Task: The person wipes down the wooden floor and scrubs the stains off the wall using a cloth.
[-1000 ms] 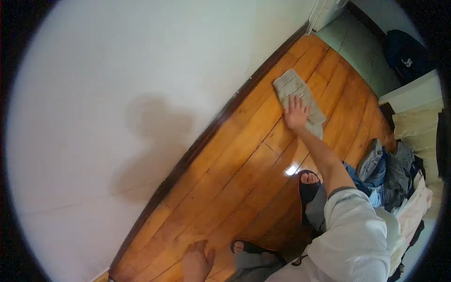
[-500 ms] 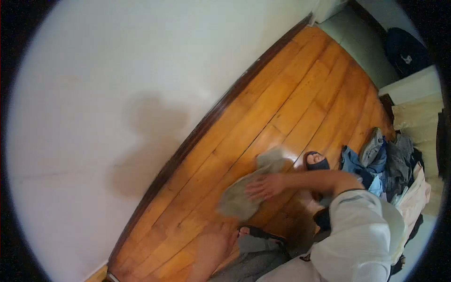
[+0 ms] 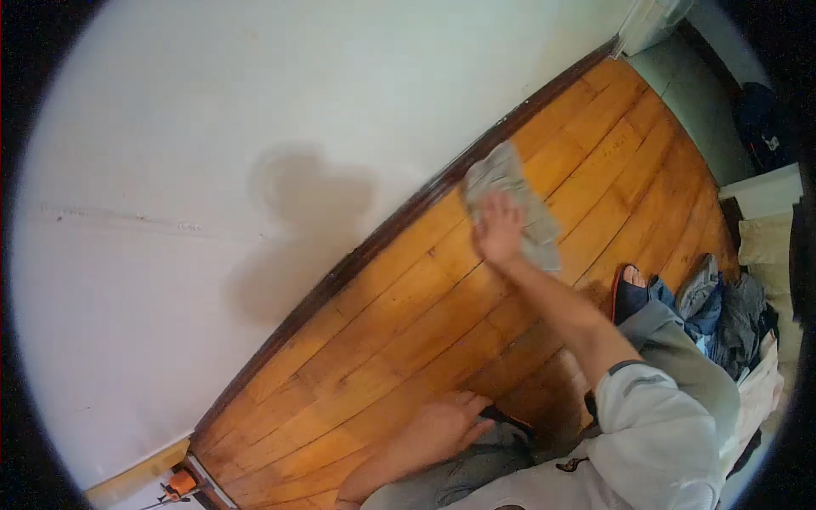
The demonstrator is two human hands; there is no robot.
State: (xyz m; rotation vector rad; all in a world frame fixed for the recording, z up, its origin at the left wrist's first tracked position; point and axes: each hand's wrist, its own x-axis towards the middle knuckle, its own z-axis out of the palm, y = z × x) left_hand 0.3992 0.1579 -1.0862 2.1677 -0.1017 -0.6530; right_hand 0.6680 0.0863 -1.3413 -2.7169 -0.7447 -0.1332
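My right hand (image 3: pixel 501 225) lies flat, fingers spread, on a crumpled grey cloth (image 3: pixel 537 223). The cloth rests on the wooden floor (image 3: pixel 408 314), close to the dark skirting board. My left hand (image 3: pixel 450 418) is low in the view, its fingers laid loosely over my bent knee in grey trousers (image 3: pixel 450 476). It holds nothing. A dark slipper (image 3: pixel 627 297) with toes showing is on my right foot; the other slipper (image 3: pixel 507 416) is partly hidden by my left hand and knee.
A dark skirting board (image 3: pixel 348 259) runs along the white wall (image 3: pixel 170 127). Clothes (image 3: pixel 739 319) are heaped at the right. A dark blue bag (image 3: pixel 761 123) sits beyond the floor's far end. An orange object (image 3: pixel 180 484) lies at the lower left.
My right hand has pushed the cloth up and away, towards the skirting board. My left hand has shifted slightly right, at the knee. The view has also turned a little.
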